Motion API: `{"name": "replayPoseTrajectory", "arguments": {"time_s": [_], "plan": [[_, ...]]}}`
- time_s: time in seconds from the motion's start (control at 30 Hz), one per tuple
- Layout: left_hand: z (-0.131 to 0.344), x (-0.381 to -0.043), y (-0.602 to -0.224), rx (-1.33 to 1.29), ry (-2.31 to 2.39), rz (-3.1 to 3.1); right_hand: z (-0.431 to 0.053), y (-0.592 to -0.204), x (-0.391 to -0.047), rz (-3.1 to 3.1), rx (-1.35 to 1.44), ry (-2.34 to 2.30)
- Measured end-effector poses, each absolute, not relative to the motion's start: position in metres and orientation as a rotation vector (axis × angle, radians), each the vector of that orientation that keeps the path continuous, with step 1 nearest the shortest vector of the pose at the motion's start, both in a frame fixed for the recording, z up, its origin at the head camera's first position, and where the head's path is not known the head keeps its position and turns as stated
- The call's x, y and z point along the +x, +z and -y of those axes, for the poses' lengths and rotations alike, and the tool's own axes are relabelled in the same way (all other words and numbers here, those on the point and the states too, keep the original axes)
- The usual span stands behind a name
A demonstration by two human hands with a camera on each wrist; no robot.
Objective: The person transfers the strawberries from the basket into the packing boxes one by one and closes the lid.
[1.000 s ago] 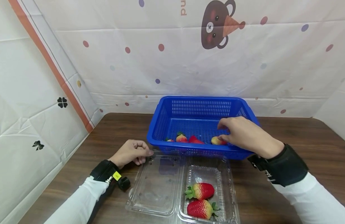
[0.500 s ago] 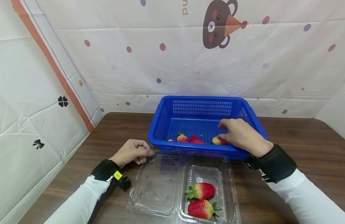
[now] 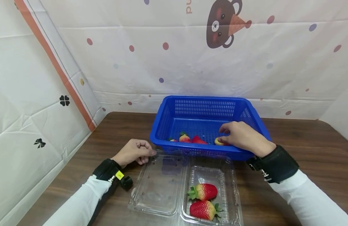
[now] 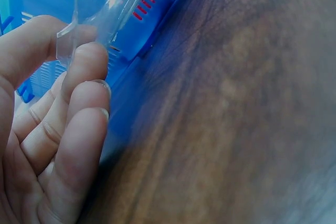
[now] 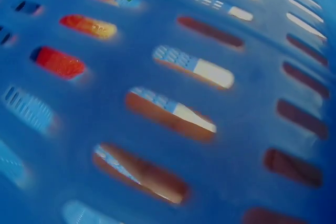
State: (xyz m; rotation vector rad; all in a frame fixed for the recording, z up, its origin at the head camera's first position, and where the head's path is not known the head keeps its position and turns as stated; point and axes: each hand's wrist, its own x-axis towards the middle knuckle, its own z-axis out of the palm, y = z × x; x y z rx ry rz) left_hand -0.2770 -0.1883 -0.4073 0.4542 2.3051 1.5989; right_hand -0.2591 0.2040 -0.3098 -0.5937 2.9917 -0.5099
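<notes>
My left hand pinches the corner of a clear plastic clamshell container that lies spread open on the table. In the left wrist view, its clear edge sits between thumb and fingers. Two strawberries lie in the container's right half. My right hand reaches over the near rim into a blue basket, thumb and forefinger apart. Just below the thumb is a pale-tipped strawberry, partly hidden by hand and rim. The right wrist view looks through the basket's slotted wall, which hides most of the fingers.
More strawberries lie along the basket's near side, partly behind its rim. The basket stands directly behind the container on a brown wooden table. A printed white cloth hangs behind and at the left.
The right forearm has shifted slightly left and the right hand has dipped a little lower in the basket. The left hand keeps its hold on the container's corner.
</notes>
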Motion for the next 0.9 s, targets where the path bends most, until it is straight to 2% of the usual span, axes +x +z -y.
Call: {"name": "replayPoseTrajectory", "arguments": {"time_s": [0.37, 0.9], "plan": [[0.1882, -0.2757, -0.4064, 0.438, 1.595, -2.318, -0.2059, -0.3097, -0.2607, -2.883, -0.741, -0.546], [0.1877, -0.275, -0.4048, 0.438, 1.584, -2.317, -0.2054, -0.3079, -0.2601, -2.877, -0.613, -0.439]]}}
